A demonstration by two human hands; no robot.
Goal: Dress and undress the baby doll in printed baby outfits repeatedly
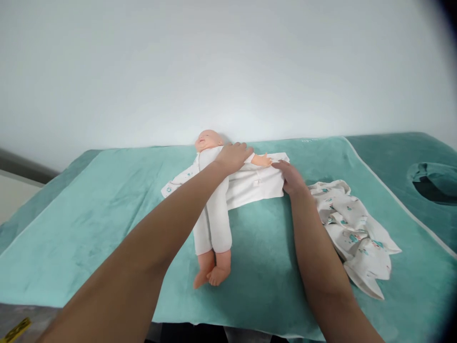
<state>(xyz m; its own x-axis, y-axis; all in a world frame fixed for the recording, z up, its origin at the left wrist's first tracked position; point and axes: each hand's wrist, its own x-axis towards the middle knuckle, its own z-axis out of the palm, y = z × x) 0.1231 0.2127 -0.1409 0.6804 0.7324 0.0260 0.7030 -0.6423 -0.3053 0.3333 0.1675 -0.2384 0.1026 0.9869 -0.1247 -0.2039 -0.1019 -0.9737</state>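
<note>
A baby doll lies on its back, head toward the wall, in a white garment with bare feet showing. On its left side in my view is a patterned sleeve; a white baby shirt spreads flat to the right from under its body. My left hand is closed over the doll's upper arm near the shoulder, partly hiding it. The doll's small hand sticks out over the shirt. Beside it, my right hand pinches the shirt's outer edge, thumb on top.
A crumpled white patterned baby garment lies right of my right forearm. The teal sheet covers a padded table with a hole at far right. A white wall stands behind. Yellow-black tape shows at lower left.
</note>
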